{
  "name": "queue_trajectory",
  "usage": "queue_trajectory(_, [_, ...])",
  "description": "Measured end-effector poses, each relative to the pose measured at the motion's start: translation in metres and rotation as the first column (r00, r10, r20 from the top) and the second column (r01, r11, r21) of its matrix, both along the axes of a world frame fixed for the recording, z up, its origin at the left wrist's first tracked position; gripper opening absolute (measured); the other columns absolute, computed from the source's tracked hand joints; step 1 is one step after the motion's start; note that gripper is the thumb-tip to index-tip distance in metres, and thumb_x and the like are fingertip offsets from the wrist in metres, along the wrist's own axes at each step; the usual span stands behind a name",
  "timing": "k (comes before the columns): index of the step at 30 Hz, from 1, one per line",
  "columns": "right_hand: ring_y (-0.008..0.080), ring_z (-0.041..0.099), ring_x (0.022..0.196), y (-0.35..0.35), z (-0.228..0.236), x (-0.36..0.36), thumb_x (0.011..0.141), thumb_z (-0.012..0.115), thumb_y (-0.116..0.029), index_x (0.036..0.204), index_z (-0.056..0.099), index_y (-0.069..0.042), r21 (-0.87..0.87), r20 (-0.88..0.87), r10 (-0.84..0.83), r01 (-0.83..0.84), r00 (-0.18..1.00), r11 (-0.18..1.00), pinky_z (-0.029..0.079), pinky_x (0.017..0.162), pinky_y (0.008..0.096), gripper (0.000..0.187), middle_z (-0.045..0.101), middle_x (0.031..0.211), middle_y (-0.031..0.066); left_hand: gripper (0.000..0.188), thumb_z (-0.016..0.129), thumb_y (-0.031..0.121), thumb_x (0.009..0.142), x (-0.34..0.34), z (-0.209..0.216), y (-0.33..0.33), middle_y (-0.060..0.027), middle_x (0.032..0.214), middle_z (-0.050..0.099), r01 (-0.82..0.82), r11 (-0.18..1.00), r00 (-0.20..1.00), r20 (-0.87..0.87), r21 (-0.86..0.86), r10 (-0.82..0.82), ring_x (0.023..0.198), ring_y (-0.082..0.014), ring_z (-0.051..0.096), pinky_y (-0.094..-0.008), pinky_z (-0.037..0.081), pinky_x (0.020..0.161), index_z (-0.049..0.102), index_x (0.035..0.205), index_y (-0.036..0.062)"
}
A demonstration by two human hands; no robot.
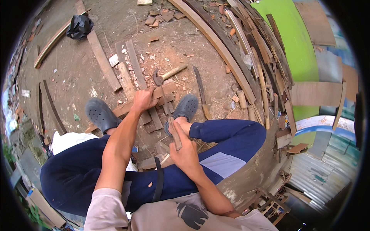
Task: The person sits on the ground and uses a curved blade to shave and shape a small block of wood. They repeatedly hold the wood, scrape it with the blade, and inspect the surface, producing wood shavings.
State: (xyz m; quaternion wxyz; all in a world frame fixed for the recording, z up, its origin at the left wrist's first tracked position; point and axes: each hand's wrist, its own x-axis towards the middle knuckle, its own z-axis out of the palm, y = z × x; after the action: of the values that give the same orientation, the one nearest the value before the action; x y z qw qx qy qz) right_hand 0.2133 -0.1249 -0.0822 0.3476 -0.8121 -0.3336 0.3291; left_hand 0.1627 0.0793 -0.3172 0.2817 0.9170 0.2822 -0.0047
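Note:
My left hand (144, 99) is closed over a reddish wooden plank (125, 109) that lies slantwise across shorter wood pieces between my feet. In my right hand (184, 152) is a long, narrow, flat brownish tool (176, 138). Its thin far end reaches across the plank, just right of my left hand; its exact kind I cannot make out. Just beyond the plank lies a hammer (158, 78) with a pale wooden handle. A machete (200, 86) with a wooden handle rests on the ground to the right, beside my shoe.
Grey clogs (101, 115) flank the work. Wood chips and broken brick bits (165, 16) litter the dirt. Long boards (216, 36) are stacked along the right, by a green panel (291, 42). A black plastic bag (79, 27) lies far left, near a long plank (102, 59).

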Motion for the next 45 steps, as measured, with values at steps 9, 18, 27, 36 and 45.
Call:
queue_trajectory(9, [0.0494,0.069,0.083,-0.004,0.007,0.011,0.085,0.061,-0.002,0.157,0.034,-0.005,0.006,0.009,0.029,-0.029,1.000,1.000,0.056,0.076,0.0498,0.078,0.069,0.112,0.0308,0.055,0.076,0.038,0.077,0.009,0.003,0.002,-0.0219,0.078,0.073,0.008,1.000,0.999,0.052,-0.022,-0.007,0.070,-0.0387,0.073,-0.0480,0.060,0.066,0.068,0.121,0.0060])
queue_trajectory(18, [0.0275,0.075,0.098,-0.104,0.117,0.024,0.091,0.063,-0.002,0.145,0.051,0.005,-0.044,-0.130,-0.244,0.240,0.961,0.970,0.057,0.082,0.0354,0.055,0.068,0.123,0.0301,0.078,0.080,0.063,0.070,0.012,0.020,0.009,-0.0242,0.096,0.075,-0.054,0.985,0.997,-0.060,-0.162,0.045,0.089,-0.0388,0.074,-0.0464,0.059,0.083,0.072,0.120,0.0030])
queue_trajectory(27, [0.0249,0.065,0.119,-0.117,0.022,0.075,0.091,0.061,-0.002,0.143,0.053,0.006,0.175,-0.257,-0.405,0.454,0.878,0.874,0.049,0.101,0.0334,0.053,0.066,0.132,0.0226,0.101,0.084,0.062,0.064,0.028,0.022,0.015,-0.0311,0.128,0.065,-0.076,0.936,0.945,-0.324,-0.344,-0.042,0.118,-0.0407,0.064,-0.0448,0.052,0.103,0.058,0.133,-0.0063])
queue_trajectory(36, [0.0274,0.066,0.117,-0.110,0.010,0.067,0.089,0.063,-0.001,0.140,0.057,0.006,0.225,-0.142,-0.257,0.284,0.956,0.932,0.049,0.100,0.0339,0.052,0.067,0.128,0.0237,0.080,0.089,0.034,0.070,0.014,0.029,-0.059,-0.0181,0.125,0.060,-0.106,0.991,0.965,-0.233,0.084,0.123,0.121,-0.0350,0.056,-0.0458,0.046,0.102,0.048,0.132,0.0022])
queue_trajectory(45, [0.0355,0.069,0.116,-0.088,0.029,0.042,0.089,0.064,-0.002,0.140,0.057,0.003,0.185,0.049,-0.098,0.087,0.994,0.979,0.054,0.097,0.0372,0.052,0.068,0.125,0.0279,0.080,0.088,0.026,0.068,0.009,0.019,-0.056,-0.0187,0.124,0.060,-0.082,0.995,0.964,-0.249,0.054,0.093,0.120,-0.0358,0.058,-0.0491,0.046,0.104,0.046,0.133,0.0065])
